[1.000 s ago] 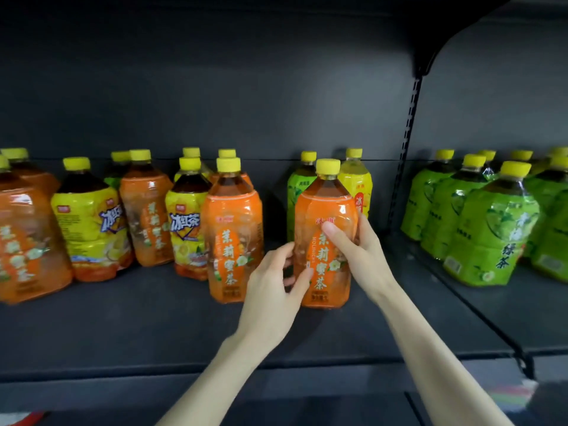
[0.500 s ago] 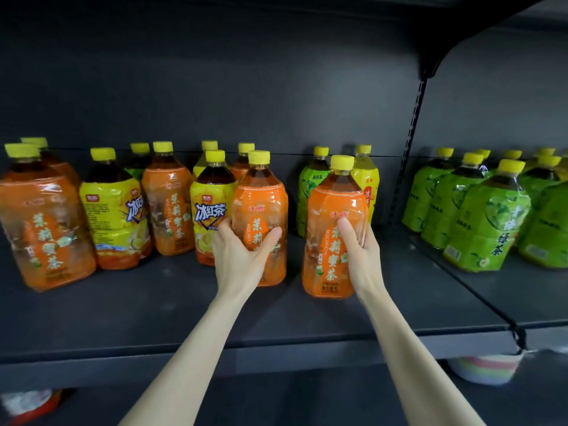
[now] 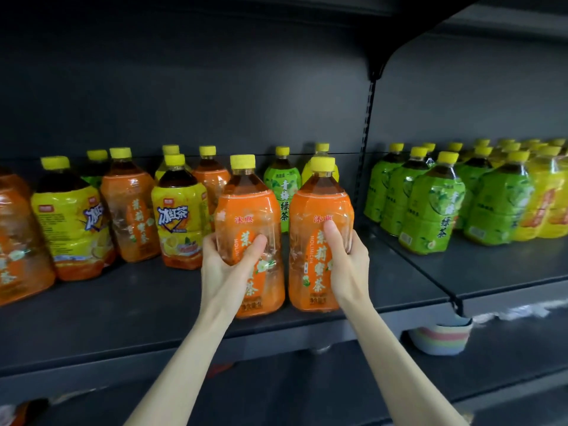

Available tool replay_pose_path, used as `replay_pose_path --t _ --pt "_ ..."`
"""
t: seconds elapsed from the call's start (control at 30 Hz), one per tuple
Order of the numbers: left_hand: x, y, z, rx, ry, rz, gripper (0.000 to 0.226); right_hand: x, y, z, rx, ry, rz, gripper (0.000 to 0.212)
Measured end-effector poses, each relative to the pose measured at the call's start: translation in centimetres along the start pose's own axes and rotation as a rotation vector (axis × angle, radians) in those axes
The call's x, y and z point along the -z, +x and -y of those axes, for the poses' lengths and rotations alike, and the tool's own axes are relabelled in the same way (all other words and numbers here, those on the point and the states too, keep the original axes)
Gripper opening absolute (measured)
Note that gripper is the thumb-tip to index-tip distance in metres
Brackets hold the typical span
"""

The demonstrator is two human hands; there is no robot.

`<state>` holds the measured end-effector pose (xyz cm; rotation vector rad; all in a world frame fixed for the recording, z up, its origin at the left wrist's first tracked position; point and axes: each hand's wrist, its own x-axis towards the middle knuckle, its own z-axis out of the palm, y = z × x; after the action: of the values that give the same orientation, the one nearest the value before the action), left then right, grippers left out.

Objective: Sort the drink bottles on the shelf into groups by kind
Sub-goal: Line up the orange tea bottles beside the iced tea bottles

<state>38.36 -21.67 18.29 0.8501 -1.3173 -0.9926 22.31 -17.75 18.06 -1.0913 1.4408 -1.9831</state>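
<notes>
Two orange-labelled tea bottles with yellow caps stand side by side near the front of the dark shelf. My left hand grips the left orange bottle round its middle. My right hand grips the right orange bottle, thumb across the label. Behind them a green-labelled bottle stands at the back, with a yellow-labelled one partly hidden behind the right orange bottle. To the left stand mixed bottles: yellow iced-tea labels and more orange ones.
On the right shelf section stand several green-tea bottles and some yellow ones at the far right. An upright bracket divides the two sections. A striped pastel basket sits on the shelf below.
My left hand has drawn the left orange bottle forward and rightward, so it now stands close beside the one in my right hand. The view has shifted nearer.
</notes>
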Motion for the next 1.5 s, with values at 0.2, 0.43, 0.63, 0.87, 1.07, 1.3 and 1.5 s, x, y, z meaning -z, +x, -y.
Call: replay_pose_path --t 0.2,0.43,0.63,0.87,1.07,1.3,1.5 --pt "-5.8 -4.1 -2.4 -0.08 -0.009 0.139 0.07 7.5 -1.1 2.0 0.019 -0.042 -0.108 0.058" --pt "-18.2 -12.1 -3.3 -0.076 -0.067 0.213 0.061 23.0 -3.0 4.9 0.025 -0.116 -0.244 0.053" --pt "-29.6 -18.4 -4.2 -0.041 -0.104 0.299 0.06 36.0 -3.4 6.9 0.011 -0.196 -0.364 0.06" --pt "-41.2 -20.7 -5.2 -0.069 -0.122 0.377 0.057 47.1 -0.2 7.6 0.03 -0.207 -0.44 0.067" --pt "-51.7 -19.6 -4.1 -0.142 -0.14 0.416 0.069 55.4 6.4 6.7 0.09 -0.223 -0.455 0.069" --pt "-65.5 -16.3 -2.7 -0.147 -0.19 0.432 0.067 64.3 16.8 5.9 0.122 -0.229 -0.471 0.071" --pt "-76.5 -14.9 -1.7 -0.146 -0.191 0.438 0.073 72.4 24.6 5.1 0.146 -0.225 -0.49 0.07"
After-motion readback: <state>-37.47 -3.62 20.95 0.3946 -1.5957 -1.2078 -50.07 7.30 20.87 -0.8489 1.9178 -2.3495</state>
